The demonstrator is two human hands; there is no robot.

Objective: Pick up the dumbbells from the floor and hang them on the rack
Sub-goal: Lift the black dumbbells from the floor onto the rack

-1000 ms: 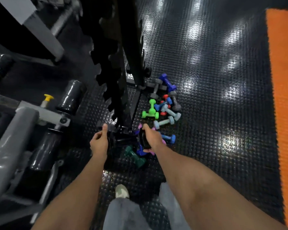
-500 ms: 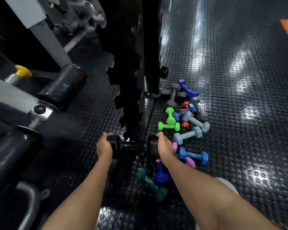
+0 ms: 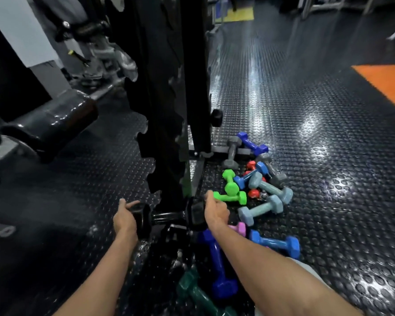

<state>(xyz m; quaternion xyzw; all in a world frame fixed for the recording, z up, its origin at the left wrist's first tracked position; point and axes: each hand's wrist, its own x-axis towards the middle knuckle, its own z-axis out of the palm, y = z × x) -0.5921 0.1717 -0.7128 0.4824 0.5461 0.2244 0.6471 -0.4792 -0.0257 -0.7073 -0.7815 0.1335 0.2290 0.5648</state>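
Dark green dumbbell: a dark green hexagonal-headed coated dumbbell (image 3: pixel 198 295) lies on the floor nearest the person, between the forearms. It looks small and probably light; the narrow handle between the heads is the place to grip.

Deep blue dumbbell: a deep blue coated dumbbell (image 3: pixel 216 261) lies just beyond it, partly under the right forearm. The coating is glossy, so it may be a little slick.

Left hand: the left hand (image 3: pixel 124 218) is cupped over the left head of a black dumbbell, fingers curled round it.

Right hand: the right hand (image 3: pixel 216 210) is clasped over the opposite head.

Black dumbbell: the black round-headed dumbbell with a shiny dark bar (image 3: pixel 167 216) is held crosswise at the foot of the rack. A two-handed hold by the heads suggests real weight; it is rigid metal, and the smooth heads could slip, so the bar offers a surer grip.

Pile: a pink dumbbell (image 3: pixel 240 229), bright green dumbbells (image 3: pixel 232 190), pale grey-blue dumbbells (image 3: pixel 265 201) and others lie tangled on the black studded rubber floor (image 3: pixel 328 179), right of the rack. All look stiff, small and one-handed.

Rack: the tall black upright rack with notched edges (image 3: pixel 167 99) rises directly ahead; its scalloped slots look meant to take dumbbell handles.
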